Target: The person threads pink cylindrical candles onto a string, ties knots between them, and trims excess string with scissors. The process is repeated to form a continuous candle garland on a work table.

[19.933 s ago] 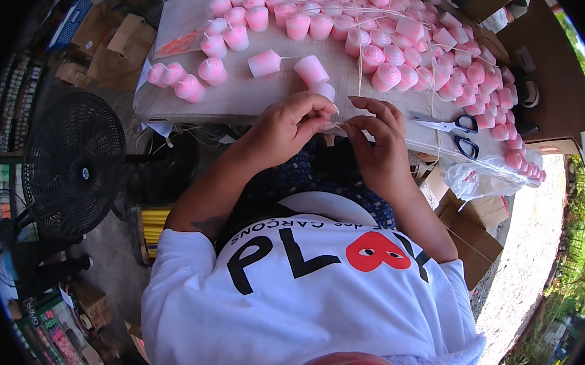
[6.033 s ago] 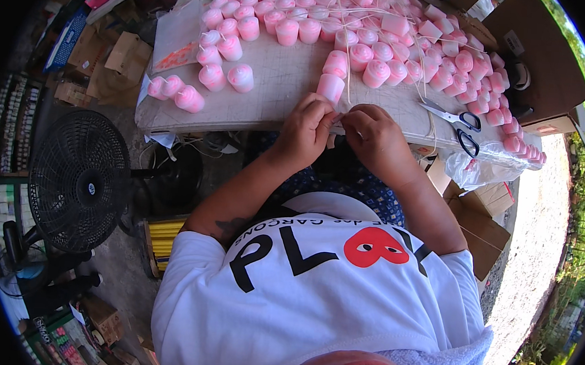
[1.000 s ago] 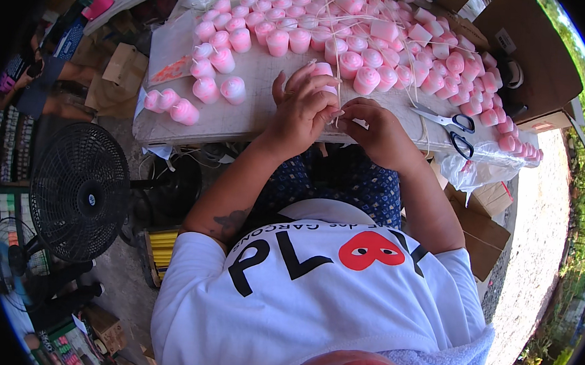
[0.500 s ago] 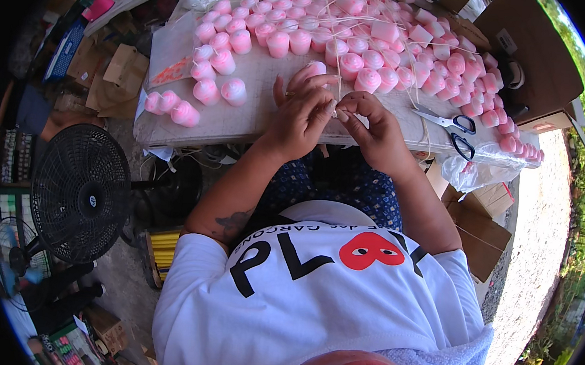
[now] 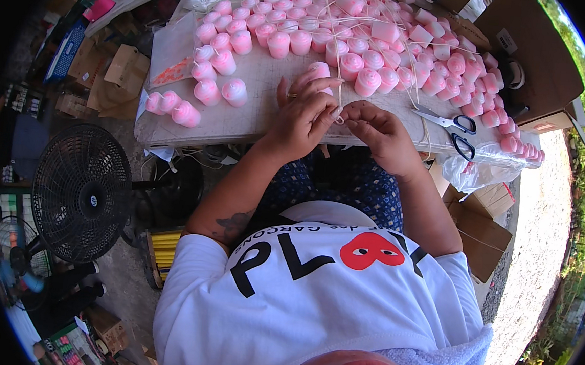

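My left hand point(image 5: 304, 119) and right hand point(image 5: 377, 131) have drawn together, each grip pinched on the string point(image 5: 339, 111) at the counter's point(image 5: 256, 119) near edge, the pink candle point(image 5: 319, 71) released beyond.

Brown cardboard boxes point(image 5: 528, 60) right, clear bag point(image 5: 483, 170)
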A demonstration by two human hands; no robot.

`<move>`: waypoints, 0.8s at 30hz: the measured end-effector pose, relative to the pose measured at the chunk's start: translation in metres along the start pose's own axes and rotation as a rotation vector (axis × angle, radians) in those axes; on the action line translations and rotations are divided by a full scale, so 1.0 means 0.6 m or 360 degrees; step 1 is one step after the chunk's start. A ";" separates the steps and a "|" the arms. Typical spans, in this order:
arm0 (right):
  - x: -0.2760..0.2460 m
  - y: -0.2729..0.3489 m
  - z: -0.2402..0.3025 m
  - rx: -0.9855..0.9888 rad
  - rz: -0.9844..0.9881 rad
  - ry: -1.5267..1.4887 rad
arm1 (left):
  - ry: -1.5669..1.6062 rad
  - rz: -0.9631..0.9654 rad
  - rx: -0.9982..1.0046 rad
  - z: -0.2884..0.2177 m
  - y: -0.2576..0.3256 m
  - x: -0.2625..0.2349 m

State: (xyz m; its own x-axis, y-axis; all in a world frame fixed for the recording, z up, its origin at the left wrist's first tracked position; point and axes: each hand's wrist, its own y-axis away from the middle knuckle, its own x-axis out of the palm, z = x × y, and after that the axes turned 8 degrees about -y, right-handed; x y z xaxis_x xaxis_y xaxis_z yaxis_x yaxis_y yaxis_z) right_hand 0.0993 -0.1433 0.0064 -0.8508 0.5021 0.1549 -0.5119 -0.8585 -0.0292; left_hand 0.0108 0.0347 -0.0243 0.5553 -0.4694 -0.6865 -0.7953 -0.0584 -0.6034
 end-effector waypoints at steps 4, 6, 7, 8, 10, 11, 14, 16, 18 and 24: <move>-0.007 -0.002 -0.006 0.0014 0.0069 -0.0056 | 0.0053 0.0016 0.0028 -0.003 -0.003 -0.005; -0.008 -0.003 -0.008 0.0030 0.0062 -0.0070 | 0.0041 0.0002 0.0034 -0.004 -0.002 -0.005; -0.008 -0.003 -0.008 0.0038 0.0047 -0.0057 | 0.0026 -0.0008 0.0039 -0.004 -0.001 -0.004; -0.008 -0.003 -0.008 0.0046 0.0032 -0.0043 | 0.0011 -0.0017 0.0044 -0.004 0.000 -0.002; -0.007 -0.003 -0.011 0.0052 0.0005 -0.0025 | 0.0014 -0.0017 0.0045 0.002 0.002 0.004; -0.007 -0.003 -0.014 0.0055 -0.0010 -0.0016 | 0.0017 -0.0016 0.0046 0.005 0.003 0.006; -0.005 -0.005 -0.024 0.0021 -0.0095 -0.0026 | 0.0008 -0.0045 0.0048 0.005 0.004 0.008; -0.001 -0.004 -0.022 -0.0259 -0.0173 0.0326 | -0.0058 -0.0062 0.0076 0.006 0.005 0.012; 0.001 -0.002 -0.018 -0.0463 -0.0236 0.0673 | -0.0049 -0.0073 0.0063 0.009 0.007 0.014; -0.005 0.009 -0.011 -0.0549 -0.0323 0.1005 | -0.0026 -0.0042 0.0025 0.011 0.006 0.013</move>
State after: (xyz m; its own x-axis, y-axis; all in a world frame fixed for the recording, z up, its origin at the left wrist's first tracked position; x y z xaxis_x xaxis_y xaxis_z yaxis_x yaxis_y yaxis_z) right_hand 0.0982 -0.1484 -0.0009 -0.5885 0.7009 -0.4030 -0.5858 -0.7132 -0.3849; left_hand 0.0142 0.0367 -0.0344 0.5800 -0.4536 -0.6767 -0.7765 -0.0566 -0.6276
